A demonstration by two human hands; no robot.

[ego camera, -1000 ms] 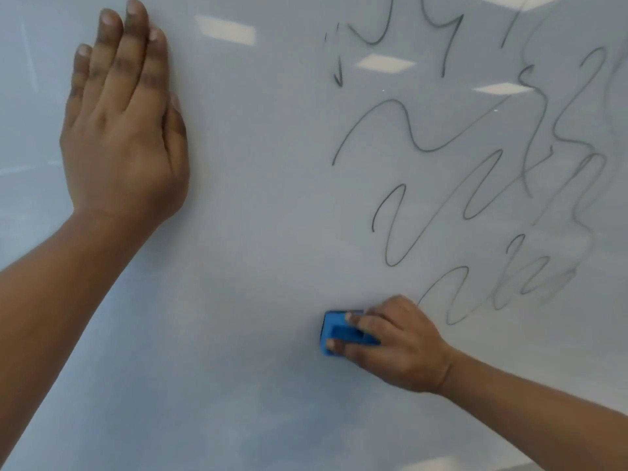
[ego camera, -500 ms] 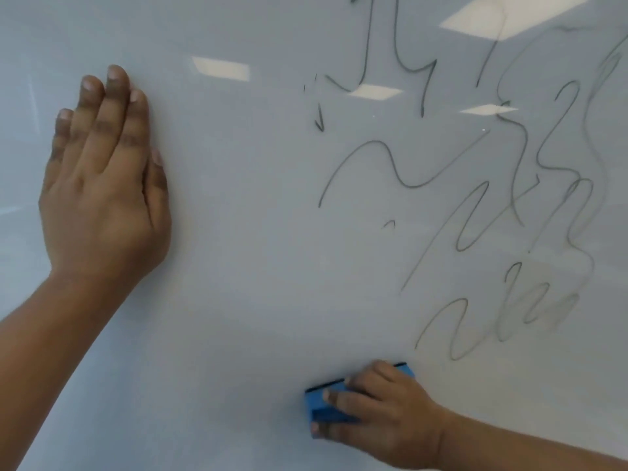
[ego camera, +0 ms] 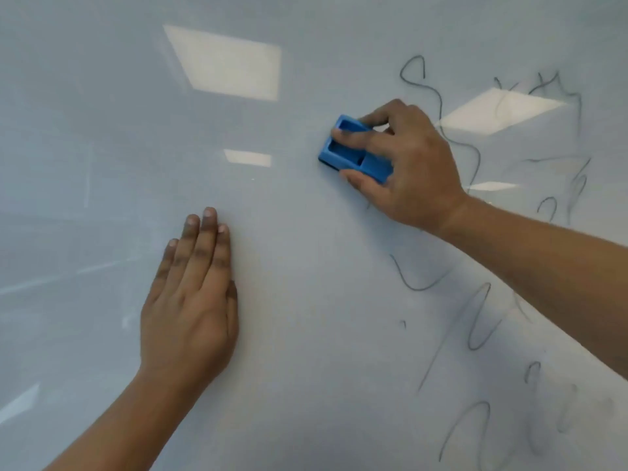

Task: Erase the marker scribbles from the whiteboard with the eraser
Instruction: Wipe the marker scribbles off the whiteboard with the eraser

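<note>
Whiteboard (ego camera: pixel 306 334) fills the whole view; glossy surface, pale rectangular light reflections (ego camera: pixel 227 62) in its upper part.

Eraser (ego camera: pixel 353 149): blue block, moulded recesses on its back, pressed flat against the whiteboard and tilted. It sits above and to the right of the left hand, well apart from it.

Right hand (ego camera: pixel 407 168): gripping the eraser. Fingers (ego camera: pixel 353 137) closed over the eraser's back and top edge, thumb (ego camera: pixel 360 183) clamped against its lower edge. Forearm runs off to the lower right of the eraser.

Left hand (ego camera: pixel 190 311): flat on the whiteboard, palm down, below and left of the eraser. Its 4 fingers (ego camera: pixel 204 246) are straight and pressed together, pointing up; thumb tucked along the side. Holding nothing.

Marker scribbles (ego camera: pixel 475 317): dark looping lines, all to the right of the eraser and below it on the right. 1 loop rises just above and right of the right hand; others run behind the forearm. Lowest-right strokes look faint and smeared. Board left of the eraser carries no marks.
</note>
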